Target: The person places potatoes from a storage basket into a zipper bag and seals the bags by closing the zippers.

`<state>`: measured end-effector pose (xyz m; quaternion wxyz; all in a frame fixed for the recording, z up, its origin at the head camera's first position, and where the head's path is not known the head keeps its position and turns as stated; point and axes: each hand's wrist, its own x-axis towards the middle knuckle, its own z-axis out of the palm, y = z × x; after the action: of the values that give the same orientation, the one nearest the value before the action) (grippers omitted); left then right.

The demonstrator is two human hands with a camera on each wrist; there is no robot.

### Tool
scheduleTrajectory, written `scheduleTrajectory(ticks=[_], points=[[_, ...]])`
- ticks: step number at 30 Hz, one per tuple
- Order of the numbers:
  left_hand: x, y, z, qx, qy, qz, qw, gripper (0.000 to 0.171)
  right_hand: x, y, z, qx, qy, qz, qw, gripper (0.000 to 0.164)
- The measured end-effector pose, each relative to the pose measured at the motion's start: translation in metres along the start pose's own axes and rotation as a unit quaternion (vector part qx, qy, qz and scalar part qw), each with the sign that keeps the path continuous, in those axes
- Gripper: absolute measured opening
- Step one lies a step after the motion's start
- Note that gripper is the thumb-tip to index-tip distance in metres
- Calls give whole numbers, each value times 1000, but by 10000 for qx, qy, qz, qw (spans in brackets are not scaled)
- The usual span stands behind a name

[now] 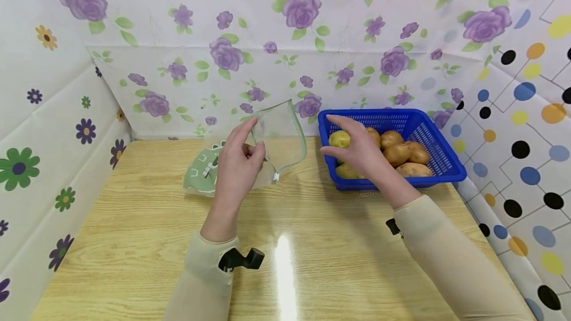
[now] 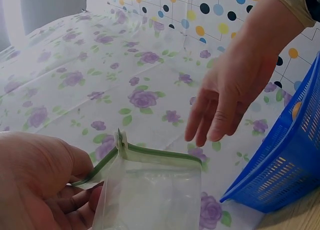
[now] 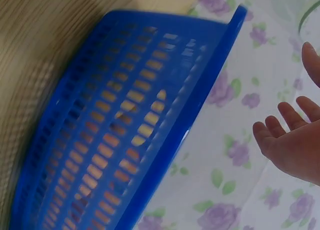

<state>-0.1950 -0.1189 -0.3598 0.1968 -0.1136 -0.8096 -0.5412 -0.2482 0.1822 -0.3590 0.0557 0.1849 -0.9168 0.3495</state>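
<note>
My left hand pinches the edge of a clear zip bag with a green rim. The bag's mouth gapes toward the right, and a white slider sits at its near corner. Its green printed part lies on the table behind the hand. Over the left end of a blue plastic basket hovers my right hand, thumb and fingers spread apart and holding nothing. In the left wrist view the right hand's fingers point down. Several brown potatoes fill the basket, with a yellower piece at its left.
The wooden table runs up to a flowered cloth wall behind the bag and basket. A dotted sheet stands close along the right side, and another flowered sheet borders the left.
</note>
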Motion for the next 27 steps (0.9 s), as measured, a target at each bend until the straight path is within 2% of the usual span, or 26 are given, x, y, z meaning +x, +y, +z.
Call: scheduleTrajectory(ticks=[7,17,27], points=[[0,0,0,41,-30,-6,10000,57,0,25,-14,-226,-17,212,9995,83],[1,-1,1,18,-83,-22,10000,57,-5,64,-29,-358,-317,570,9972,81],[0,-1,1,7,-124,-23,9999,57,-6,85,-32,-680,-541,660,9940,80]])
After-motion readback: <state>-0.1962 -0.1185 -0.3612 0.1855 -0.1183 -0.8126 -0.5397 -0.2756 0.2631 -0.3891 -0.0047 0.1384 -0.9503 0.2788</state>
